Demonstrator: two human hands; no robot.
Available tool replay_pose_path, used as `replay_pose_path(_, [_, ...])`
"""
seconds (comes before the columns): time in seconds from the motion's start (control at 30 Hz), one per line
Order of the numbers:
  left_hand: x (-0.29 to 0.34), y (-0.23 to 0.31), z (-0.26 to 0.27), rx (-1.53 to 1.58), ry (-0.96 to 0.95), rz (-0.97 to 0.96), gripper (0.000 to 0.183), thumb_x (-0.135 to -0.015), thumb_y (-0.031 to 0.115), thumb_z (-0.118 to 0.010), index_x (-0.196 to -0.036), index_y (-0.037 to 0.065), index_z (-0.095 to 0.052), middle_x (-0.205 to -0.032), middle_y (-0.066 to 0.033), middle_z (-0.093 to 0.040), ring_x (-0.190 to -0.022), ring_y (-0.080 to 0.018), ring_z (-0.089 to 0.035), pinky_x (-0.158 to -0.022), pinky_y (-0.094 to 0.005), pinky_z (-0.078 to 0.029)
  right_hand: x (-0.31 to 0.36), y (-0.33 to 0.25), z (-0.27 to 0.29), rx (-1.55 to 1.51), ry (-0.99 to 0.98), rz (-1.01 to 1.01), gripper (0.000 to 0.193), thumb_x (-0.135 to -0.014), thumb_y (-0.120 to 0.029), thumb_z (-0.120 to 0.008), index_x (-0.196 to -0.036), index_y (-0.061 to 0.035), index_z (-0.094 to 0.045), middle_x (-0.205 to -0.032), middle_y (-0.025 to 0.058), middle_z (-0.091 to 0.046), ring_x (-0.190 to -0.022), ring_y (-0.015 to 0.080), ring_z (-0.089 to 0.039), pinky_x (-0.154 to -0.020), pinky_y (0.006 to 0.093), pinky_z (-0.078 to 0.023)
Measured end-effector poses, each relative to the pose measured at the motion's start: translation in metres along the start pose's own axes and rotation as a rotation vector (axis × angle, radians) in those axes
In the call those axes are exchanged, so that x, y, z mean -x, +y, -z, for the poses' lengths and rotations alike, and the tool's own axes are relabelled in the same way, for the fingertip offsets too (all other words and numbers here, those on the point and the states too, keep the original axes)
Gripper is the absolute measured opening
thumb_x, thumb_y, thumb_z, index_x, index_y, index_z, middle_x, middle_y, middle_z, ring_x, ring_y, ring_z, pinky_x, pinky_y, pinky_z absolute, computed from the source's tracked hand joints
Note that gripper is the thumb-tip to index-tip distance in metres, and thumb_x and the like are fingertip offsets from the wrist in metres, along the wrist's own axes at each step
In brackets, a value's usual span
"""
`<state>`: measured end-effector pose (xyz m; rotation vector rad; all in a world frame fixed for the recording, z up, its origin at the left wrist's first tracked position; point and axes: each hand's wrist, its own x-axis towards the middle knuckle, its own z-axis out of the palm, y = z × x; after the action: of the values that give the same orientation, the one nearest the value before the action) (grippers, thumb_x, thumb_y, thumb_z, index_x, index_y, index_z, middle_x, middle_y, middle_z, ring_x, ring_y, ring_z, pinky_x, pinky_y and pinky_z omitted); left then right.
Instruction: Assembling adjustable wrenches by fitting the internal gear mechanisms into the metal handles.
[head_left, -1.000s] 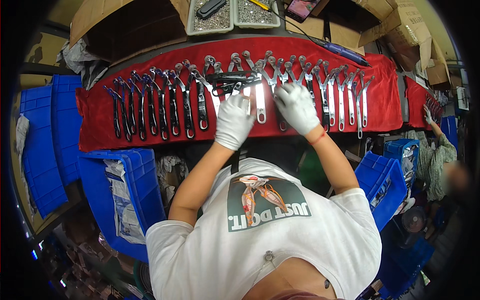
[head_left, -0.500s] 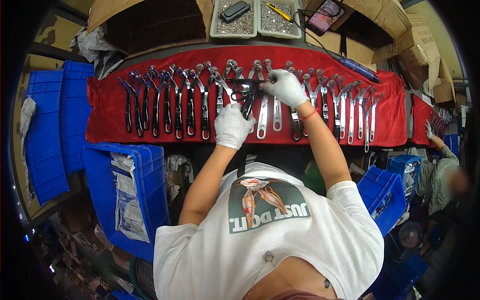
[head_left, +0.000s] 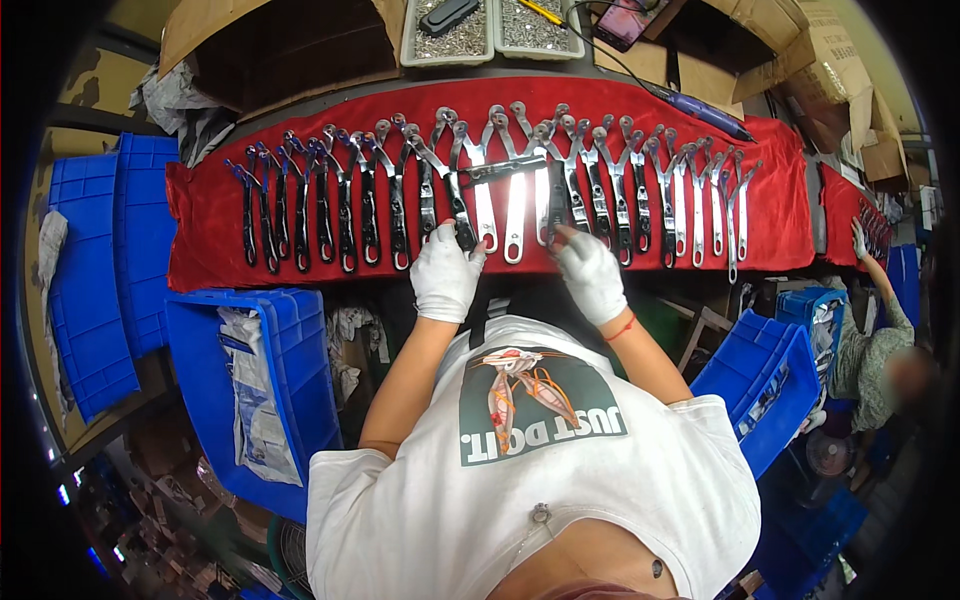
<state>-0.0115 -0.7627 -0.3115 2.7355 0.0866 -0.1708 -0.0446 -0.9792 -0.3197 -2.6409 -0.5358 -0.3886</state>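
My left hand [head_left: 446, 272], in a white glove, closes on the lower end of a black U-shaped piece [head_left: 505, 170]. This piece has two upright black legs joined by a crossbar at the top; its exact kind I cannot make out. My right hand [head_left: 590, 272], gloved too, pinches the bottom of its right leg. The piece hangs over a row of Y-shaped metal levers [head_left: 515, 218] with forked upper ends. Black-gripped levers [head_left: 347, 215] lie to the left, and bare silver ones [head_left: 700, 215] to the right.
A red cloth [head_left: 205, 225] covers the bench. Beyond it stand two trays of small metal parts [head_left: 450, 45], a cardboard box [head_left: 290, 60] and a blue electric screwdriver [head_left: 710, 115]. Blue crates [head_left: 310, 370] stand at both sides. A co-worker [head_left: 895, 350] is at the far right.
My right hand has come down and nearer from the upper part of the black piece to its right leg. The piece has turned into a U shape, spread between both hands.
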Motion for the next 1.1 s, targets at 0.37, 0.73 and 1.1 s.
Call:
replay_pose_path(0.37, [0.025,-0.034,-0.016,-0.019,0.123,-0.475,0.027,-0.064,0.020,-0.075,-0.085,0.011,-0.061,-0.100,-0.0066,-0.054,-0.092,-0.0265,-0.054,-0.073,-0.0392,-0.044,-0.130,-0.022,-0.041,0.138,-0.246,0.202,0.012,-0.073,-0.007,-0.058,-0.085,-0.0045,-0.059,-0.089,0.0111,-0.059,-0.085,0.0266,-0.058,-0.072,0.0357,-0.047])
replay_pose_path(0.73, [0.021,-0.044,-0.024,0.030,0.225,-0.608,0.021,-0.064,0.013,-0.070,-0.080,0.007,-0.057,-0.123,-0.0093,-0.053,-0.104,-0.0280,-0.053,-0.079,-0.0392,-0.045,-0.169,-0.017,-0.082,0.139,-0.373,0.065,0.010,-0.067,-0.010,-0.064,-0.076,-0.0050,-0.062,-0.087,0.0143,-0.060,-0.079,0.0310,-0.062,-0.070,0.0397,-0.051])
replay_pose_path(1.1, [0.010,-0.048,-0.016,-0.034,0.210,-0.699,0.019,-0.067,0.015,-0.068,-0.079,0.006,-0.057,-0.123,-0.0097,-0.056,-0.109,-0.0294,-0.051,-0.087,-0.0412,-0.044,-0.145,-0.007,0.011,-0.197,0.054,-0.124,0.017,-0.072,-0.010,-0.062,-0.089,-0.0056,-0.060,-0.089,0.0118,-0.060,-0.074,0.0285,-0.062,-0.067,0.0386,-0.051])
